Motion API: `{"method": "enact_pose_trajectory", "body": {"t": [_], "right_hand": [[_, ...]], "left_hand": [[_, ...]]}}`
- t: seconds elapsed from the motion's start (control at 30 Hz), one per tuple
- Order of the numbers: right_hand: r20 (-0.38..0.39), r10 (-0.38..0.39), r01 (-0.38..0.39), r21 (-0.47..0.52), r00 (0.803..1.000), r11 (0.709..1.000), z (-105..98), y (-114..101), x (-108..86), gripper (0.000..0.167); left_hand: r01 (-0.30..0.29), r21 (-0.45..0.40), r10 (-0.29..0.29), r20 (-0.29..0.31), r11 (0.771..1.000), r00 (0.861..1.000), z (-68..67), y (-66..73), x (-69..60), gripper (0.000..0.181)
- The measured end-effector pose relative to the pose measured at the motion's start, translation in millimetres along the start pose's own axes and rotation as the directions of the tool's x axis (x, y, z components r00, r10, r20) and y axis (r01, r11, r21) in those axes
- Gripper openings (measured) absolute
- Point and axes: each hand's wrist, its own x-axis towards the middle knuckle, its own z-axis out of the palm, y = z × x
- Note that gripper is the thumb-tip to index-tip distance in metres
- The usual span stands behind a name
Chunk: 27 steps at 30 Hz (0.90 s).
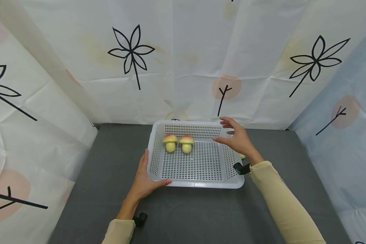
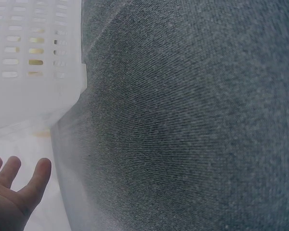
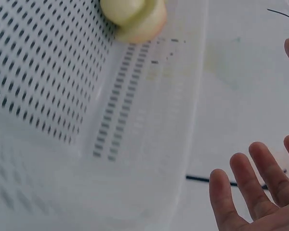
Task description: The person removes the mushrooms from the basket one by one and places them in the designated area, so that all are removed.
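Note:
A white perforated plastic basket stands on the grey table. Two toy mushrooms, a left one and a right one, lie side by side inside it, with yellow stems and reddish-yellow caps. At the basket's front left corner is my left hand, fingers extended along the side and thumb by the front rim; the left wrist view shows its fingers spread. My right hand hovers over the basket's right side, fingers apart and holding nothing. A mushroom also appears in the right wrist view.
A small yellow piece shows outside the basket's right edge, mostly hidden by my right wrist. The grey tabletop extends around the basket. White cloth with black plant drawings hangs behind and on both sides.

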Motion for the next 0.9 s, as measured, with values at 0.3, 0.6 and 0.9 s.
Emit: {"method": "enact_pose_trajectory", "body": {"t": [0.3, 0.6, 0.9], "right_hand": [[0.074, 0.069, -0.075, 0.080, 0.995, 0.994, 48, 5, 20.2, 0.083], [0.145, 0.136, -0.145, 0.056, 0.980, 0.988, 92, 16, 36.0, 0.088], [0.199, 0.168, -0.167, -0.022, 0.965, 0.986, 122, 19, 43.7, 0.094]], "left_hand": [[-0.010, -0.012, 0.010, -0.002, 1.000, 1.000, 0.0, -0.4, -0.8, 0.143], [-0.015, -0.022, 0.015, -0.007, 1.000, 1.000, 0.1, -1.3, -0.9, 0.142], [-0.003, -0.007, 0.003, -0.008, 1.000, 1.000, 1.3, -1.0, -0.3, 0.141]]}}
